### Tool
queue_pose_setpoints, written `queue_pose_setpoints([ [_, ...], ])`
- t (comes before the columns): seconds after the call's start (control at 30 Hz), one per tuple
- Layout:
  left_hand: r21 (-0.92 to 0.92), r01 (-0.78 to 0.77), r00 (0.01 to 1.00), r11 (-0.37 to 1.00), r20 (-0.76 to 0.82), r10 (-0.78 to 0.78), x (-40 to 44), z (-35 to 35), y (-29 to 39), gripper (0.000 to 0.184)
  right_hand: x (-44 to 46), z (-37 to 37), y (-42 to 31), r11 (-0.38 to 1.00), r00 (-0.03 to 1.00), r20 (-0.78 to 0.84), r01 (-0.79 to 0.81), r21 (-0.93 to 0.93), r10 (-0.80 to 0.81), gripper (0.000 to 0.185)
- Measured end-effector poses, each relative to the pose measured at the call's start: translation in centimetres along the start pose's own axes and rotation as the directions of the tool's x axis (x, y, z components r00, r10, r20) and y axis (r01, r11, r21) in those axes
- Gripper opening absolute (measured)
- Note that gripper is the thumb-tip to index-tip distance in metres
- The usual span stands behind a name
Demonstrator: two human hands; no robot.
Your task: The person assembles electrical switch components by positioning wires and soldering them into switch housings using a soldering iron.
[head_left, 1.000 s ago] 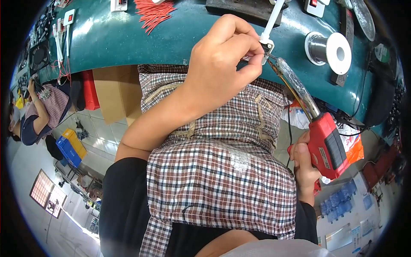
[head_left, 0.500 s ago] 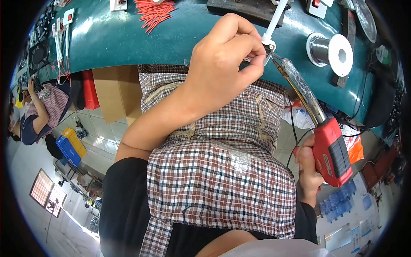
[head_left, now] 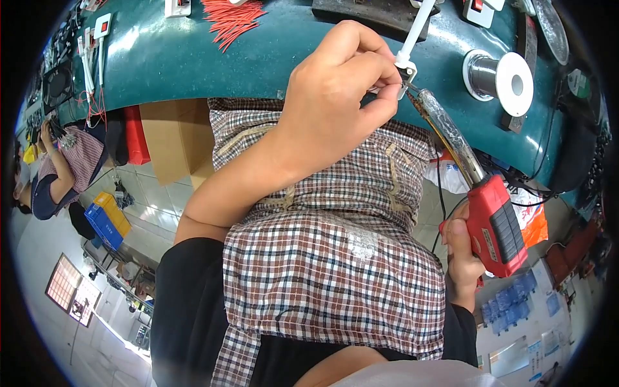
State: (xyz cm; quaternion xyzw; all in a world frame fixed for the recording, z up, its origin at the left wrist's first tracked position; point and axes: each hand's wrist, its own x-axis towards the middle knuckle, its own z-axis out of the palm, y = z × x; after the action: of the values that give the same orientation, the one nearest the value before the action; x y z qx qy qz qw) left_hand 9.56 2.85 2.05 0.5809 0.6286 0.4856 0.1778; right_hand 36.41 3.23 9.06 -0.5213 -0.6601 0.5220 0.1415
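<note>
My left hand [head_left: 348, 90] is closed in a pinch over the table's near edge, its fingertips at a small white plastic housing [head_left: 410, 66] with a dark part inside. Whatever lies between those fingertips is hidden. A white rod-like stem [head_left: 419, 27] runs up from the housing. My right hand [head_left: 461, 248] is wrapped around the red handle of a soldering iron [head_left: 495, 226], low on the right. The iron's shaft slants up to the left, and its thin tip meets or nearly meets the housing beside my left fingertips; contact is hard to make out.
On the green table [head_left: 167, 68] are a pile of red wires [head_left: 232, 22], a dark metal block [head_left: 361, 18] and a solder spool [head_left: 514, 84]. White pieces with red switches [head_left: 103, 26] lie around. Another person [head_left: 61, 168] sits at the left. A black cable [head_left: 441, 193] hangs below the edge.
The soldering iron and my right hand have shifted slightly up and left, bringing the tip closer in at the housing. My left hand stays in place.
</note>
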Motion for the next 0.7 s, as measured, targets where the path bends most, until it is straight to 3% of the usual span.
queue_pose_setpoints([
  [0.4,-0.003,0.015,1.0,1.0,0.008,-0.015,0.04,-0.1,0.11,0.01,-0.22,0.04,0.07,0.998,0.999,-0.022,0.05,0.025,-0.049,0.012],
  [0.47,-0.007,0.017,1.0,1.0,0.008,-0.017,0.07,-0.11,0.12,0.01,-0.11,0.42,-0.52,0.983,0.996,-0.078,0.049,0.178,-0.035,0.012],
  [0.7,0.005,0.033,0.999,0.999,0.012,-0.033,0.11,-0.14,0.26,0.01,0.12,0.61,-0.57,0.96,0.995,-0.096,0.045,0.276,-0.019,0.011],
])
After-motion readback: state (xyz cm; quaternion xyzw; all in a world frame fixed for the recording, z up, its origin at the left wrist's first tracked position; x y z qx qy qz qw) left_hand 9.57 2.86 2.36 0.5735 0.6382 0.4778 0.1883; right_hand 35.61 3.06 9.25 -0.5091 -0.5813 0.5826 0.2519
